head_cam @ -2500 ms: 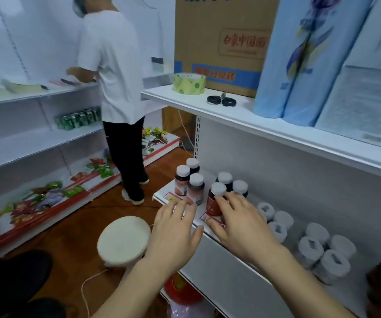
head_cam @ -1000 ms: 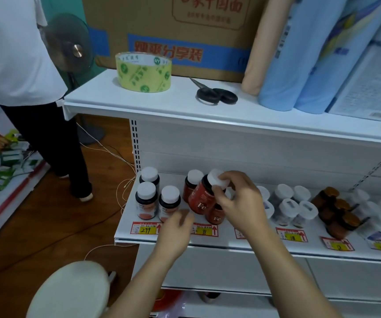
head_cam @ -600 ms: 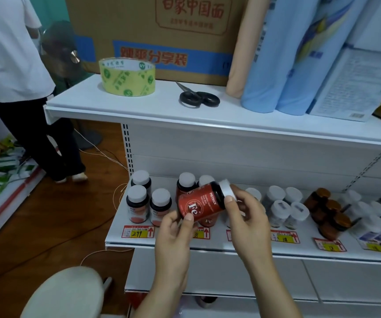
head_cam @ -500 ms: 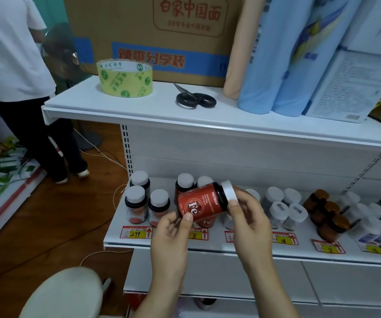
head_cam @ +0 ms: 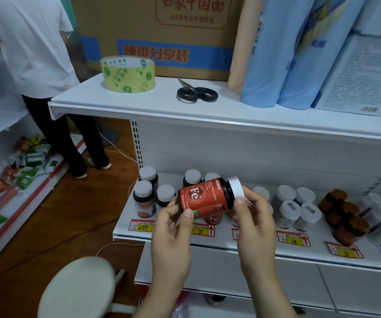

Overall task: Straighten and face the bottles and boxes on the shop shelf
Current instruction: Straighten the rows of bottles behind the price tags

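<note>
Both hands grasp tilted red bottle above shelf; white-capped bottles behind, stool below.

The held bottle is dark with a red label bearing white "Fe" and a white cap. At nine o'clock from it stand dark bottles with white caps; at three o'clock, amber-brown jars. The shelf is white with red-and-yellow price tags. At eleven o'clock, the tape roll is yellow-green with green marks; the scissors at twelve are black.
</note>
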### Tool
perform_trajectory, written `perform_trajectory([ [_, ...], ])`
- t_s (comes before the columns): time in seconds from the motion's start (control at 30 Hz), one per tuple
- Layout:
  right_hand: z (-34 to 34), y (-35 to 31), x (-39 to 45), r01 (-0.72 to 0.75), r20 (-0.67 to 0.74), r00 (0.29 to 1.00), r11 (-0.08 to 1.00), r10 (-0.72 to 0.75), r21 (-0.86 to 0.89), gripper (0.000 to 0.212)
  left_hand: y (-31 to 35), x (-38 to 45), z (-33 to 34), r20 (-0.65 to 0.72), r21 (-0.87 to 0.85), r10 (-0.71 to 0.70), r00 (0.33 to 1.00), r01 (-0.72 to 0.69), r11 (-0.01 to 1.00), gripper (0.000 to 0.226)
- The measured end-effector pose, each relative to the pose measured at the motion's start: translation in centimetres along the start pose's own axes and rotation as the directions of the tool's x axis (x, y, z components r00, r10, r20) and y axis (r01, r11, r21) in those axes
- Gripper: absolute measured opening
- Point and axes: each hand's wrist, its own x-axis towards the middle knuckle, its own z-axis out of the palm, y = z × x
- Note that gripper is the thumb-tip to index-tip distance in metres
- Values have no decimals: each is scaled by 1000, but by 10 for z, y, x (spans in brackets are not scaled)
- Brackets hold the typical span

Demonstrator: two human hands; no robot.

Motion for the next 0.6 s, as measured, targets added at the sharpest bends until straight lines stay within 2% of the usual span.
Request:
perform_trajectory([
  [0.13,4,0,-5,13,-19,1000,999,-12,52,29,2,6,-3,-16,34,-7,1000,8,999,31],
  [0.3,16,-8,-6,15,-68,998,999,-12,38,21,8,11,-14,108,54,-10,994,4,999,36],
  [0.43,25,-10,-11,15,-70,997,1000,-17,-23,20,9,20,-26,133,104,-17,991,3,995,27],
  [0.6,31,-9,-16,6,-123,992,1000,-10,-27,23,12,24,-32,211,39,-22,977,14,999,30],
])
